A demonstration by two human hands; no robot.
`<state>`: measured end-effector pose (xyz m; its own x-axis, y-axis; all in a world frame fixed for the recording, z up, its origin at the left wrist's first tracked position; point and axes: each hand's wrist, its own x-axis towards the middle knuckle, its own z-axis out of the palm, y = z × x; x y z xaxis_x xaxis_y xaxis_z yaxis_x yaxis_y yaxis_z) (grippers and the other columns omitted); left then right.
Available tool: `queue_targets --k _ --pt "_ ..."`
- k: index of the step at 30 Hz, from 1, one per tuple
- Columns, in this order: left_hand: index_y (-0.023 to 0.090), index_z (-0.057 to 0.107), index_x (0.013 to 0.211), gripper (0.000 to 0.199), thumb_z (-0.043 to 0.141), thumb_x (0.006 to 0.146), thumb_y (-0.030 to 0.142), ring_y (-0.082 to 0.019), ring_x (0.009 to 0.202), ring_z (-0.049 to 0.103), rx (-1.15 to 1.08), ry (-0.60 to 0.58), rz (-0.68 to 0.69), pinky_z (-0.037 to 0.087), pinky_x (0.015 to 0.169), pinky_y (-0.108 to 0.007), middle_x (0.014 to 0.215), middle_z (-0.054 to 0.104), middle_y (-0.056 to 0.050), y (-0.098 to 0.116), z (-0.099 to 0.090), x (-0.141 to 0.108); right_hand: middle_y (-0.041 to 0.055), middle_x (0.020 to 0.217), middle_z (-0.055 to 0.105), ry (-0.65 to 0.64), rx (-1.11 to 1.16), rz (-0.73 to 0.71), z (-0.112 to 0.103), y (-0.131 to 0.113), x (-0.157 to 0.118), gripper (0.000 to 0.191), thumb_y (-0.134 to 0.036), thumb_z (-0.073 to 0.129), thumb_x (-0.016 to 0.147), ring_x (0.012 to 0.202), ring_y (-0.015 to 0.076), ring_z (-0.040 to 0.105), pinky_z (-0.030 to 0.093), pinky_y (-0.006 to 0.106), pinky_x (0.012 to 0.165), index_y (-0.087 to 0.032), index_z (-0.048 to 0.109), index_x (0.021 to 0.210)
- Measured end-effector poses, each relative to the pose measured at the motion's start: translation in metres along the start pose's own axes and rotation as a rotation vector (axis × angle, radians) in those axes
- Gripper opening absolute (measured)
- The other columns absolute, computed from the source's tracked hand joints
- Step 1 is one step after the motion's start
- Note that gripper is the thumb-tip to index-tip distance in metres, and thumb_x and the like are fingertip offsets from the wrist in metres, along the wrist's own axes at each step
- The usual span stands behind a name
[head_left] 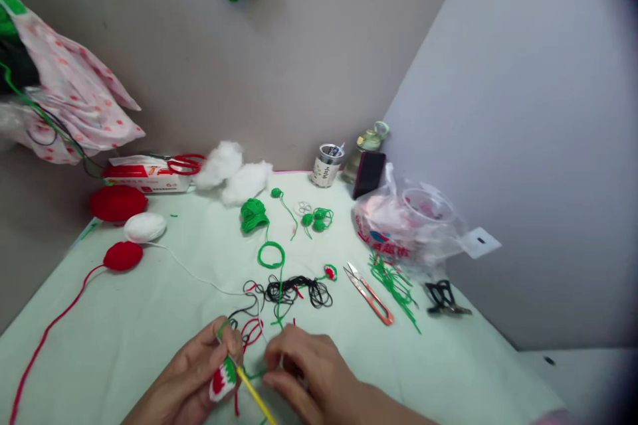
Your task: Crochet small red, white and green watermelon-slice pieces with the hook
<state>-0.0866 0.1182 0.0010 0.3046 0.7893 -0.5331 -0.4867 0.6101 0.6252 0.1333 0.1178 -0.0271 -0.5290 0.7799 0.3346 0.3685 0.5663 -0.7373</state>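
Observation:
My left hand [192,372] is closed on a small crocheted piece [222,380] in red, white and green. A yellow-handled crochet hook [256,397] sits at the piece's green edge, its tip by my left fingers. My right hand [312,368] is pinched on a green yarn strand [255,375] that runs across from the piece, right of the hook. Its fingertips are partly hidden. Beyond the hands lie a tangle of black yarn [299,291], a green yarn loop [271,255] and a small red-and-green crocheted piece [329,272].
Thread snips [369,295] and cut green strands [393,285] lie at right, near a plastic bag [409,226] and a black clip [443,299]. Red yarn [123,256], white yarn [145,227] and stuffing [234,176] are at left and back. A can [327,166] stands behind.

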Motion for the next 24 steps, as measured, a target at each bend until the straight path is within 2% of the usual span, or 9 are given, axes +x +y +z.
queue_targets --k 3,5,8,11,15,17,19,22,24 --pt "0.020 0.075 0.079 0.041 0.101 0.061 0.046 -0.016 0.074 0.054 0.026 0.034 0.016 0.049 0.074 -0.028 0.079 0.062 0.001 -0.005 0.015 -0.017 0.0108 0.114 0.073 0.005 -0.040 0.033 -0.009 -0.026 -0.006 0.058 -0.045 0.061 0.103 0.066 0.0125 0.057 0.053 0.026 0.064 -0.023 0.043 0.154" --pt "0.021 0.077 0.088 0.041 0.100 0.063 0.045 -0.019 0.084 0.059 0.039 0.039 0.059 0.051 0.082 -0.031 0.087 0.066 0.000 -0.010 0.025 -0.028 0.0101 0.114 0.073 0.066 -0.016 -0.019 -0.010 -0.043 -0.011 0.070 -0.049 0.065 0.101 0.066 0.0128 0.058 0.053 0.026 0.064 -0.026 0.036 0.160" --pt "0.022 0.076 0.090 0.036 0.096 0.070 0.045 -0.022 0.093 0.059 0.103 -0.003 0.145 0.051 0.087 -0.032 0.090 0.065 -0.001 -0.017 0.041 -0.045 0.0075 0.102 0.074 0.269 0.145 -0.111 -0.004 -0.068 -0.016 0.045 -0.046 0.061 0.104 0.078 0.0162 0.064 0.055 0.027 0.071 -0.027 0.062 0.144" --pt "0.022 0.072 0.080 0.031 0.089 0.079 0.047 -0.019 0.083 0.053 0.165 -0.083 0.244 0.048 0.079 -0.028 0.082 0.060 0.001 -0.026 0.056 -0.063 0.0043 0.088 0.073 0.460 0.402 -0.023 0.003 -0.088 -0.022 0.021 -0.042 0.070 0.100 0.081 0.0172 0.067 0.055 0.028 0.074 -0.027 0.082 0.106" --pt "0.022 0.070 0.081 0.031 0.088 0.080 0.047 -0.017 0.079 0.051 0.146 -0.104 0.336 0.046 0.077 -0.027 0.079 0.058 0.001 -0.045 0.061 -0.083 0.0013 0.088 0.071 0.382 0.638 0.109 -0.007 -0.099 -0.036 0.024 -0.044 0.083 0.088 0.078 0.0153 0.066 0.054 0.026 0.070 -0.027 0.081 0.105" --pt "0.021 0.069 0.080 0.031 0.089 0.080 0.045 -0.016 0.078 0.051 0.091 -0.073 0.325 0.045 0.077 -0.026 0.080 0.058 0.001 -0.056 0.056 -0.091 0.0023 0.097 0.073 0.141 0.546 0.125 -0.026 -0.094 -0.043 0.037 -0.038 0.085 0.087 0.084 0.0160 0.068 0.056 0.028 0.077 -0.027 0.076 0.121" --pt "0.020 0.070 0.080 0.032 0.092 0.077 0.043 -0.014 0.073 0.048 0.025 -0.018 0.315 0.044 0.072 -0.023 0.080 0.057 0.002 -0.066 0.049 -0.096 0.0045 0.104 0.075 -0.010 0.297 0.104 -0.051 -0.076 -0.045 0.025 -0.031 0.074 0.095 0.085 0.0159 0.069 0.057 0.030 0.082 -0.024 0.075 0.120" --pt "0.018 0.071 0.078 0.041 0.099 0.066 0.044 -0.010 0.065 0.044 -0.055 0.057 0.285 0.040 0.062 -0.020 0.078 0.057 0.003 -0.076 0.044 -0.101 0.0063 0.112 0.076 0.012 -0.327 0.247 -0.081 -0.032 -0.036 0.026 -0.016 0.054 0.103 0.096 0.0175 0.072 0.057 0.031 0.086 -0.024 0.074 0.116" --pt "0.018 0.070 0.074 0.047 0.103 0.057 0.046 -0.009 0.061 0.041 -0.079 0.071 0.251 0.037 0.059 -0.020 0.076 0.058 0.004 -0.079 0.043 -0.102 0.0126 0.120 0.073 0.063 -0.457 0.325 -0.089 0.000 -0.023 0.033 -0.010 0.050 0.102 0.100 0.0214 0.073 0.057 0.038 0.091 -0.021 0.071 0.125"
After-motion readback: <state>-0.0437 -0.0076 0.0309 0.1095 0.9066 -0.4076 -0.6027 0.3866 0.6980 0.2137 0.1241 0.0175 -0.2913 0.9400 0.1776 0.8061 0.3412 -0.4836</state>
